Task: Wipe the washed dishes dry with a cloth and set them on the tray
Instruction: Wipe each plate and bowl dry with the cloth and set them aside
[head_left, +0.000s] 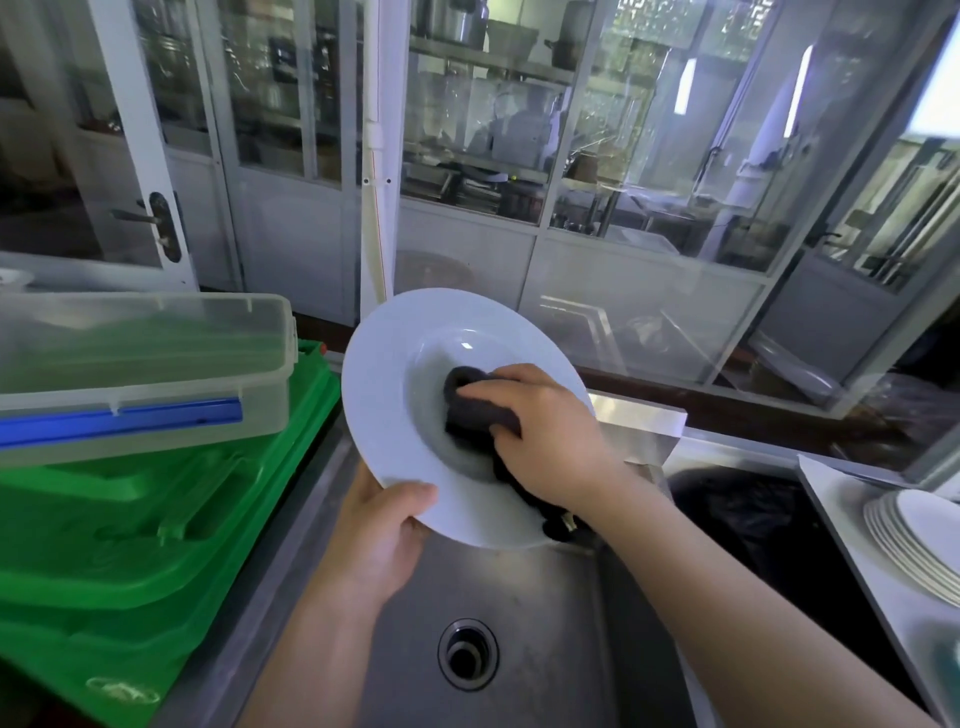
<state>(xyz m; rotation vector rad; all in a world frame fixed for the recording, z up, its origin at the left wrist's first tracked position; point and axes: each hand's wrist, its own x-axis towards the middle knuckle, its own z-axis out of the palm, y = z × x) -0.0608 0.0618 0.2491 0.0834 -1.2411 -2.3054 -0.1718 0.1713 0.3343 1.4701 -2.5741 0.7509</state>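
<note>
- Plate: white, deep-welled with a broad rim, held tilted above the steel sink, its well facing the person. It touches nothing but the two hands and the cloth.
- Left hand: grips the plate's lower rim, thumb over the front face, remaining fingers hidden behind the plate.
- Cloth: dark, bunched, pressed into the plate's well; a loose end trails down across the lower rim.
- Right hand: fingers curled close together over the cloth, pressing it against the well.
- Stacked plates: white, on the pale counter at the right edge, well apart from the held plate. Whether they sit on the tray cannot be told.
- Green crates: stacked left of the sink, with a clear lidded container on top.
- Step in hand, as judged: drying the well; rim and underside likely remain.
- Risk, slip: the plate hangs from a single rim grip; a wet rim or a firm push from the cloth could twist it loose and drop it into the sink, chipping it.
- Risk, incomplete drying: the bunched cloth covers a small patch, so damp streaks may be left on the rim.
- Risk, snag: the trailing end could catch beneath the plate when it is set down.
</note>
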